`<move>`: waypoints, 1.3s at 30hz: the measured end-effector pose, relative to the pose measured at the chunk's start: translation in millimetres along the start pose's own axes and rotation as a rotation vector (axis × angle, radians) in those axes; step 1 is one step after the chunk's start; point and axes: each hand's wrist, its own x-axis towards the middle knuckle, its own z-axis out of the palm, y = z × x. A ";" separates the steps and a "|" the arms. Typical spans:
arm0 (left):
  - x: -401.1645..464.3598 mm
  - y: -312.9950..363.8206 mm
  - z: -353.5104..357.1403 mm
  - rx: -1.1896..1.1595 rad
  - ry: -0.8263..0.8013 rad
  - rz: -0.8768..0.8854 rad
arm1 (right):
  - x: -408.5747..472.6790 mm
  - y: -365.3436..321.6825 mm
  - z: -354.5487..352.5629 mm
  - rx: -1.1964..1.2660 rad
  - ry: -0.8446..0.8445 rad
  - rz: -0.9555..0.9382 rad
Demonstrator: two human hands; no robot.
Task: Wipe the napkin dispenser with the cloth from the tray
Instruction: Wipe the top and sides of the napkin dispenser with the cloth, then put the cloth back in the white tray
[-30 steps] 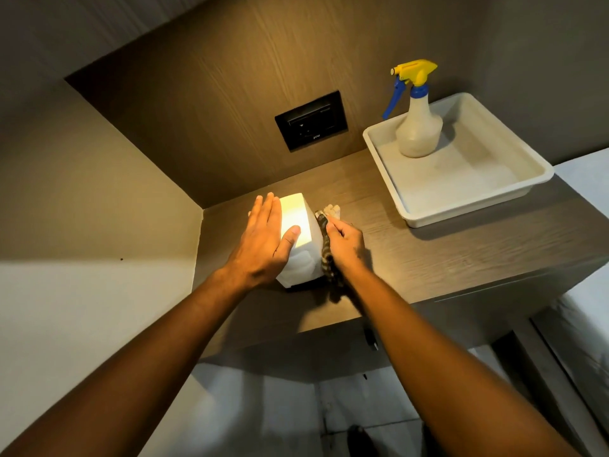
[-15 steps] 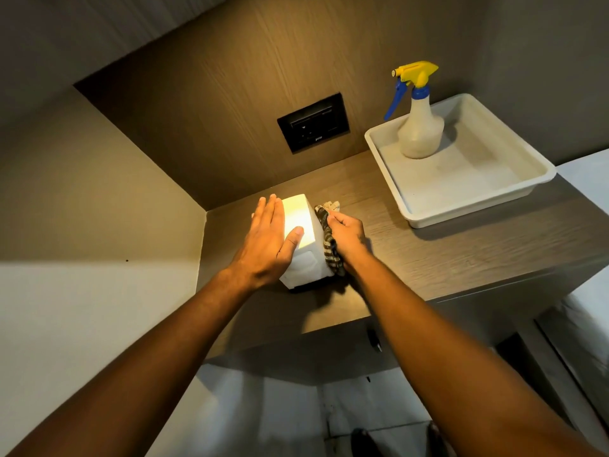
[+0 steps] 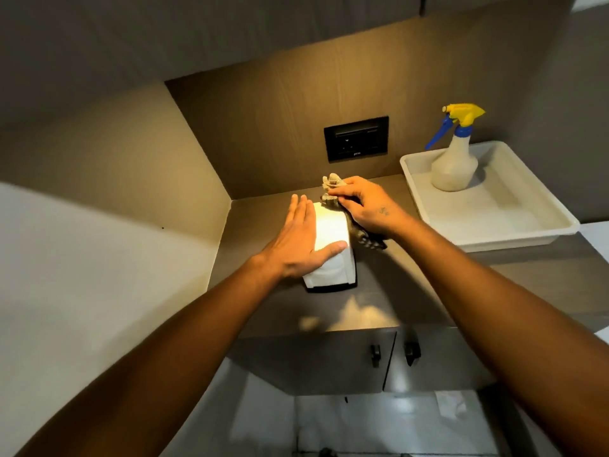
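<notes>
The white napkin dispenser stands on the wooden counter, brightly lit on top. My left hand lies flat on its left side and top, fingers together, thumb across the front. My right hand presses a crumpled patterned cloth against the dispenser's far right top edge; part of the cloth hangs down below my palm along the right side. The white tray sits at the right of the counter.
A spray bottle with a yellow and blue trigger stands in the tray's far corner. A black wall socket sits on the back panel. A wall closes the counter's left end. Cabinet doors with dark handles are below.
My right hand has slid the cloth from the dispenser's near right side up to its far top edge. My left hand stays on the dispenser. The view has tilted downward.
</notes>
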 end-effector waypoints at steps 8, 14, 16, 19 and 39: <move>-2.9 -6.2 -3.8 0.014 -0.044 0.067 | -36.4 -6.8 0.5 -0.268 -0.073 -0.250; -2.3 -6.8 -3.9 0.046 -0.038 0.085 | -99.1 -6.6 42.2 0.139 0.287 -0.098; -2.1 -4.7 -5.0 0.056 -0.051 0.073 | -103.8 -10.1 60.0 0.447 0.433 0.117; -2.7 -1.6 -7.0 0.059 -0.060 0.056 | -98.1 -3.3 80.6 0.716 0.540 0.402; -4.1 1.5 -8.4 0.086 -0.076 0.020 | -43.9 -13.2 30.0 1.088 0.482 0.498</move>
